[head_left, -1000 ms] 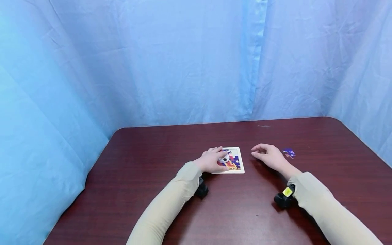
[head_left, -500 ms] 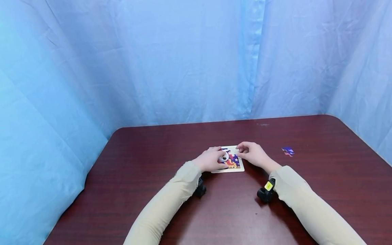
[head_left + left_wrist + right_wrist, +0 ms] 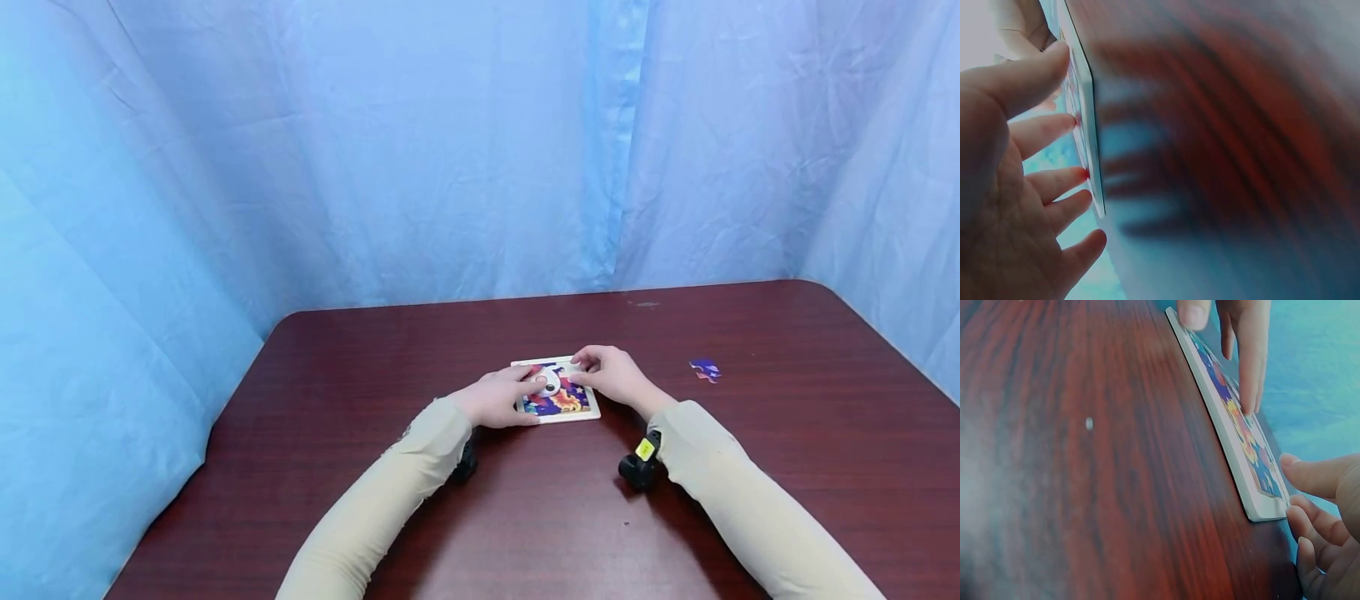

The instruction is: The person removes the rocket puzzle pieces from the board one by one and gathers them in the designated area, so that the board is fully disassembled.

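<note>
A framed jigsaw puzzle [image 3: 555, 405] with a colourful picture and a pale border lies flat on the table. My left hand [image 3: 497, 400] spreads fairly straight fingers over its left part, with fingertips touching the picture in the left wrist view. At the puzzle's upper right corner is my right hand [image 3: 611, 372], thumb and fingers bent toward the board. The right wrist view has that thumb [image 3: 1310, 477] and the fingers apart beside the frame's corner; whether a piece sits between them is hidden. A loose purple puzzle piece [image 3: 705, 370] lies to the right.
The dark red wooden table [image 3: 375, 358] reaches back to a blue curtain [image 3: 450, 167]. Small black cameras sit at both wrists, the right one [image 3: 637, 472] bearing a yellow label.
My right hand has come left from beside the loose piece to the puzzle's upper right corner. My left hand has drawn back slightly to the left, uncovering more of the picture.
</note>
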